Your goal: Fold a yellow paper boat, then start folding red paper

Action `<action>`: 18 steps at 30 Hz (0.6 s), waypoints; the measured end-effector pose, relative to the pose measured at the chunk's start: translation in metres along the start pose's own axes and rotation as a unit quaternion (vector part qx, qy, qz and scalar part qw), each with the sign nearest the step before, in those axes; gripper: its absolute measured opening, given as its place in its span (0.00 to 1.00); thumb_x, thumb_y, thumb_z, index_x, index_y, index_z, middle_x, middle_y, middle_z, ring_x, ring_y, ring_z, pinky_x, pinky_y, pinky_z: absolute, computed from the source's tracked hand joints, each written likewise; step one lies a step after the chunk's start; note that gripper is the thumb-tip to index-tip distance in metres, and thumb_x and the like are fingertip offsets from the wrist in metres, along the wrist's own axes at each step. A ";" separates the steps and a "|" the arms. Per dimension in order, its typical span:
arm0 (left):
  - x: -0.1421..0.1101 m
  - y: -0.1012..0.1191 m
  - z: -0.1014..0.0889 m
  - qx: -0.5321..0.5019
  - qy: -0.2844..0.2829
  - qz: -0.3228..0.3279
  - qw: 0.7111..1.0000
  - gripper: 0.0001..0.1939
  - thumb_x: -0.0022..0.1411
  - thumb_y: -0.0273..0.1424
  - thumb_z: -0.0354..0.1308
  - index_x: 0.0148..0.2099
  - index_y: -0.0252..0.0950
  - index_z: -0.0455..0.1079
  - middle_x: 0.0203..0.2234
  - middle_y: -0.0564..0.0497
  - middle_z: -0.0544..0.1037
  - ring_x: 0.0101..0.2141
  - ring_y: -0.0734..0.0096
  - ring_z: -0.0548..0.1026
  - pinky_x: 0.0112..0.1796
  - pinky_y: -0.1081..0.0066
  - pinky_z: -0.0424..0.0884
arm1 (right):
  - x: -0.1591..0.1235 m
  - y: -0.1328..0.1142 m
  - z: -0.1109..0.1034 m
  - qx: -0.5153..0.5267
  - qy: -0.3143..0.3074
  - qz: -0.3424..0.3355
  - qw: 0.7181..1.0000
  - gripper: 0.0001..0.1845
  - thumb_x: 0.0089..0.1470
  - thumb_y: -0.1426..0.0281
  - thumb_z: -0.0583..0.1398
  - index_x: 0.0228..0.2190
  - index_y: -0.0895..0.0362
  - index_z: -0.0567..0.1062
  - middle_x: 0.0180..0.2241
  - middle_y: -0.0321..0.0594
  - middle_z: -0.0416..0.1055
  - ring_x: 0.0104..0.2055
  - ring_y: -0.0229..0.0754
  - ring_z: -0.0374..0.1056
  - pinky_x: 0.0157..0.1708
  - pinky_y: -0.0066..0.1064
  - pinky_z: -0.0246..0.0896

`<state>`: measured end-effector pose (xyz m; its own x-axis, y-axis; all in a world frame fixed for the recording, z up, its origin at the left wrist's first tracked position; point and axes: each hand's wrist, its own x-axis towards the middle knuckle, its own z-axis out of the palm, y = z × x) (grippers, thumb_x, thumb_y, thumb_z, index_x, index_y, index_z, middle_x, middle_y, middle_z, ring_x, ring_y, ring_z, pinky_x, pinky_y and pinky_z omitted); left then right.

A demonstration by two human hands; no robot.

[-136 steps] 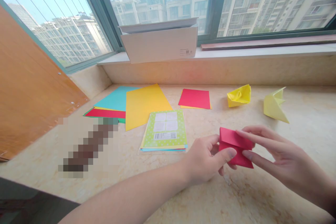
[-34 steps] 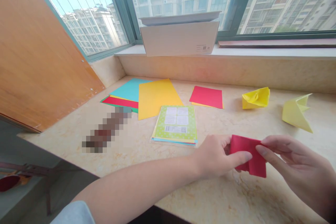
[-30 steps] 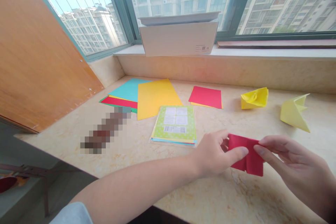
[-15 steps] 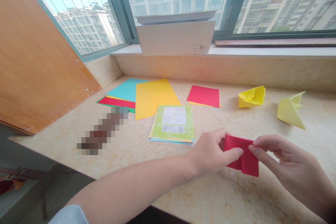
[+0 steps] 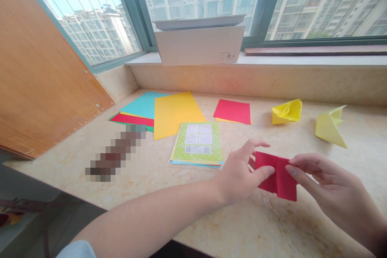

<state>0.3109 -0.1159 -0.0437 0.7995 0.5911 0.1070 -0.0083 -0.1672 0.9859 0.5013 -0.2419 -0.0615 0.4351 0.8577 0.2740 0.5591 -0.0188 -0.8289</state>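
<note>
Holding one piece of folded red paper (image 5: 284,183) between both grips, over the front right part of the desk (image 5: 242,229). My left grip (image 5: 237,175) is closed on the paper's left side: the thumb lies against the face toward me, the index finger extends above the top edge, and the remaining fingers are partly hidden behind. My right grip (image 5: 328,185) pinches the upper right edge between thumb and fingers. The paper is tilted, its right side lower, with a fold line running down near the middle.

Beyond my right grip stand a bright yellow folded piece (image 5: 286,113) and, to its right and apart from it, a pale yellow folded piece (image 5: 328,127) with pointed tips. Left of these, a red square sheet (image 5: 232,111) lies on an orange-yellow sheet (image 5: 219,120). Just beside my left grip lies a green dotted packet (image 5: 198,139) bearing a barcode. It overlaps a large yellow sheet (image 5: 173,113), which partly covers a turquoise sheet (image 5: 139,105). A white box (image 5: 199,46) rests on the window sill (image 5: 287,59).
</note>
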 end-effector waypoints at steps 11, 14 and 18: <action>-0.002 0.010 -0.002 0.073 -0.008 0.013 0.997 0.23 0.59 0.39 0.68 0.53 0.37 0.70 0.40 0.47 0.78 0.36 0.65 0.76 0.36 0.68 0.72 | 0.001 -0.008 0.002 0.052 0.021 0.035 0.998 0.15 0.54 0.52 0.67 0.35 0.49 0.81 0.34 0.39 0.81 0.32 0.43 0.77 0.33 0.30 0.77; -0.003 0.010 -0.003 0.066 -0.022 0.008 0.998 0.26 0.56 0.42 0.70 0.51 0.36 0.69 0.36 0.48 0.77 0.37 0.64 0.76 0.38 0.66 0.73 | -0.001 -0.010 0.001 0.060 0.012 0.052 0.997 0.15 0.54 0.52 0.67 0.37 0.48 0.81 0.35 0.39 0.81 0.33 0.44 0.78 0.32 0.29 0.78; -0.004 0.010 -0.002 0.083 -0.027 0.012 0.996 0.21 0.56 0.36 0.69 0.48 0.36 0.68 0.36 0.49 0.77 0.36 0.65 0.76 0.41 0.64 0.73 | -0.006 -0.009 0.001 0.095 -0.047 0.098 0.990 0.18 0.54 0.52 0.67 0.41 0.49 0.80 0.37 0.42 0.82 0.33 0.48 0.80 0.28 0.32 0.79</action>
<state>0.3066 -0.1181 -0.0341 0.8319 0.5420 0.1189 0.0673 -0.3112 0.9479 0.4930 -0.2460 -0.0561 0.4490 0.8915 0.0595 0.3237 -0.1002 -0.9408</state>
